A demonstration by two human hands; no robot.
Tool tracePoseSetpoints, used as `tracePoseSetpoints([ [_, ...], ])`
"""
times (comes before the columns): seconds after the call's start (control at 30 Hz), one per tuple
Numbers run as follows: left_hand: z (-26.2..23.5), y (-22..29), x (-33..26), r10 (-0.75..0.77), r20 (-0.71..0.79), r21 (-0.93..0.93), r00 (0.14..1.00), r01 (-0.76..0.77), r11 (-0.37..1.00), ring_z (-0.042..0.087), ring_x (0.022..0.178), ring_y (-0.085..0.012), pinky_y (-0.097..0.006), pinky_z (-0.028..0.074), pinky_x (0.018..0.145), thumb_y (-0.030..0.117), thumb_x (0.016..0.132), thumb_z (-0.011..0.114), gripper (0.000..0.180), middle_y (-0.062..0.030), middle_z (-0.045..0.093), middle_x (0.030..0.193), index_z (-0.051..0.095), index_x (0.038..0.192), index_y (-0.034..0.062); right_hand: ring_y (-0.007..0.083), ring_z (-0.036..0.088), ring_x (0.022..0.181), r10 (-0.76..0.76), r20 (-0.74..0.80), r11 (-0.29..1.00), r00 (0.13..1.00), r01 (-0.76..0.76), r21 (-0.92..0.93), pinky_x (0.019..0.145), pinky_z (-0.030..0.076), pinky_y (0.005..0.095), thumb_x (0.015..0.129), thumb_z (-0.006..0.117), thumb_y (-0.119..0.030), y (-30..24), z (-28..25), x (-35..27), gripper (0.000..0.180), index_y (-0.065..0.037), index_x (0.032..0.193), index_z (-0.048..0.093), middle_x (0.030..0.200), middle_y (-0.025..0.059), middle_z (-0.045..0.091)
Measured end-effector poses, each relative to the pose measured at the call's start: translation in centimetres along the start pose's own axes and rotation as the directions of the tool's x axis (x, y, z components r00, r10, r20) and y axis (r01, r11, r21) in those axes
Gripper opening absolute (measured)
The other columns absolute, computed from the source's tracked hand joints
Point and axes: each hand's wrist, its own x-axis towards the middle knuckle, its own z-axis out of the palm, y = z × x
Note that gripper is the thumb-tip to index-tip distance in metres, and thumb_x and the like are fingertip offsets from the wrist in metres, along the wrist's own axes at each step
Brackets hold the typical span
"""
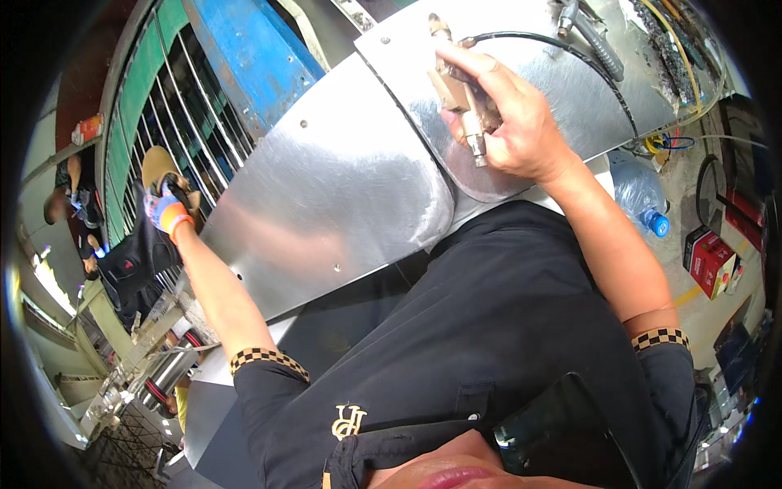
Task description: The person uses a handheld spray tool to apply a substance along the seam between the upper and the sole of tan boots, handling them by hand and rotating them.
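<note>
My left hand (169, 210), in a blue and orange glove, is closed round a tan shoe-like piece (160, 165) with a rounded end. It holds the piece over a rack of metal bars (186, 119), and dark material shows beside its fingers. My bare right hand (521, 122) wraps round a metal spray gun (453, 88), above the shiny metal tabletop (326, 187). A black hose (562, 45) runs from the gun's far end toward the right. Part of the gun's body is hidden by my fingers.
Beyond the tabletop stands a worn blue metal panel (252, 61). Cables and a grey metal fitting (599, 49) lie at the far right. A large clear bottle (639, 191) and a red box (711, 261) are right of the table. Another person (77, 200) is at far left.
</note>
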Motion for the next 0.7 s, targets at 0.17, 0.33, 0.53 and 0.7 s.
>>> tracePoseSetpoints([
  [0.17,-1.6,-1.2,0.6,-0.158,0.054,0.04,0.986,0.156,0.987,0.067,0.097,-0.035,-0.039,0.051,0.088,0.057,0.082,0.066,0.061,-0.0179,0.071,0.106,0.07,0.111,0.0036,0.0323,0.064,0.09,0.098,0.007,0.995,0.995,-0.098,-0.011,0.078,0.053,0.0363,0.076,0.07,-0.003,0.3,1.0,-0.5,0.058,-0.006,0.132,0.053,0.106,0.0153,0.063],
  [0.33,-12.0,-0.8,-3.8,-0.393,0.294,-0.519,0.871,0.491,0.7,0.066,0.084,-0.0175,-0.033,0.054,0.072,0.025,0.088,0.065,0.029,-0.0085,0.072,0.093,0.071,0.102,0.0001,0.0333,0.064,0.083,0.112,0.017,0.989,0.994,-0.113,0.096,0.073,0.053,0.0378,0.076,0.064,-0.001,0.5,1.1,-0.5,0.056,-0.007,0.131,0.053,0.1,0.0139,0.062],
  [0.53,-24.4,11.8,-17.5,0.453,-0.229,-0.784,0.862,-0.439,0.439,0.064,0.094,-0.0257,-0.04,0.052,0.085,0.009,0.074,0.067,0.028,-0.0106,0.069,0.096,0.071,0.101,0.002,0.0315,0.062,0.082,0.043,-0.079,0.988,0.996,-0.03,0.153,0.076,0.052,0.0365,0.075,0.065,0.0,-0.8,-0.1,0.1,0.058,-0.007,0.131,0.052,0.098,0.0132,0.062],
  [0.7,-31.3,22.5,-24.2,0.81,0.189,-0.599,0.555,-0.589,0.542,0.057,0.108,-0.0327,-0.043,0.048,0.093,0.013,0.055,0.08,0.053,-0.0095,0.062,0.115,0.071,0.108,0.0142,0.019,0.06,0.07,-0.244,-0.248,0.969,0.937,0.245,-0.029,0.062,0.052,0.0318,0.069,0.056,0.01,-1.7,-9.7,-1.7,0.063,-0.008,0.129,0.059,0.105,0.0081,0.065],
])
